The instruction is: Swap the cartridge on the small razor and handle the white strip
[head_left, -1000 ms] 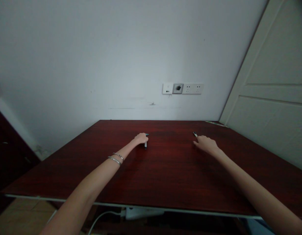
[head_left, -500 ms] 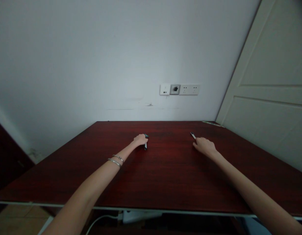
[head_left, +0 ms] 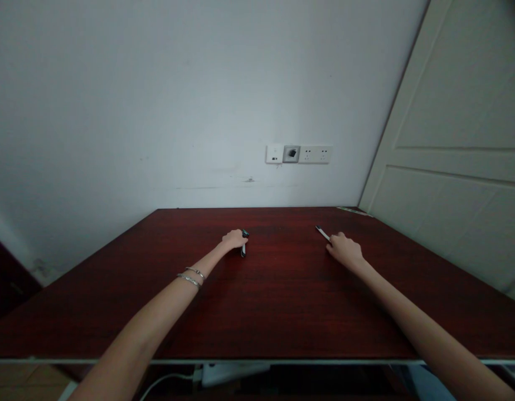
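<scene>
My left hand (head_left: 233,239), with two bracelets on the wrist, is closed around a small slim item with a dark head and a pale handle ending in black (head_left: 243,250). Its middle is hidden by my fingers, and its kind is unclear. To the right, my right hand (head_left: 344,249) grips the near end of a thin white stick with a dark tip (head_left: 323,233). That stick points away and to the left, low over the dark red wooden table (head_left: 274,301). The two hands are well apart, both over the far half of the tabletop.
The table's far edge meets a white wall with a row of sockets (head_left: 299,154). At the right stands a pale panelled door (head_left: 453,189). A patterned strip (head_left: 354,211) lies at the far right corner. Below the front edge are a white cable (head_left: 165,377) and a white box-like thing (head_left: 234,374).
The whole view has shifted slightly, so things appear further left. More of the white stick shows beyond my right fingers. My left hand keeps its hold with little change.
</scene>
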A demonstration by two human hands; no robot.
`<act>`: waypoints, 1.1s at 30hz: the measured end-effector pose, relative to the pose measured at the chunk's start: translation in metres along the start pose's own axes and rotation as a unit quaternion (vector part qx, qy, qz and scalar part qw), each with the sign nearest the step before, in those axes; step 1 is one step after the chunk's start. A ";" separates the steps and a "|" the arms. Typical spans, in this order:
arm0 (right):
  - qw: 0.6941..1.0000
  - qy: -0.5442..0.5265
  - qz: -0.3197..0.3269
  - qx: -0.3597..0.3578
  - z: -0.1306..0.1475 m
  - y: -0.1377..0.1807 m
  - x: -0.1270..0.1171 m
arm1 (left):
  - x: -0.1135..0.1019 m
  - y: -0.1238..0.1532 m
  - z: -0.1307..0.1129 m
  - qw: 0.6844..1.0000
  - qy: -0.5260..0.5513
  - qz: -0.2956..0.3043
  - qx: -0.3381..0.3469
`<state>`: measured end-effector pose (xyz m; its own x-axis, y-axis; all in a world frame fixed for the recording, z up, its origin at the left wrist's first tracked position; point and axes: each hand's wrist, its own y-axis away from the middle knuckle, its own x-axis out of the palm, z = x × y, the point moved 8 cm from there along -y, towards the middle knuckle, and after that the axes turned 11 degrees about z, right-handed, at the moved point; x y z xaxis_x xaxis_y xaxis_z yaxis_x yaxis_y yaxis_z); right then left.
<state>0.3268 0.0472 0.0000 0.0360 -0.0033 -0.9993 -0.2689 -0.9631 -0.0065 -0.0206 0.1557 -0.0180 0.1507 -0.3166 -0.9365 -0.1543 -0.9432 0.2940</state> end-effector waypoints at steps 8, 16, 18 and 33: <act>1.000 -0.002 0.020 0.013 -0.007 -0.009 -0.003 | -0.001 0.001 -0.004 0.999 -0.008 -0.018 0.030; 0.998 -0.029 0.051 0.017 -0.004 -0.015 0.000 | 0.002 -0.005 0.002 0.999 0.025 -0.005 0.048; 0.998 -0.034 0.057 0.021 -0.003 -0.016 0.001 | 0.003 -0.005 0.005 0.998 0.041 0.002 0.050; 0.996 -0.060 0.066 -0.004 -0.005 -0.030 0.014 | 0.002 -0.002 0.005 0.995 0.030 -0.071 0.057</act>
<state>0.3399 0.0747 -0.0135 -0.1142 -0.0991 -0.9885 -0.2552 -0.9587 0.1256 -0.0249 0.1577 -0.0211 0.2370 -0.1891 -0.9529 -0.2364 -0.9626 0.1322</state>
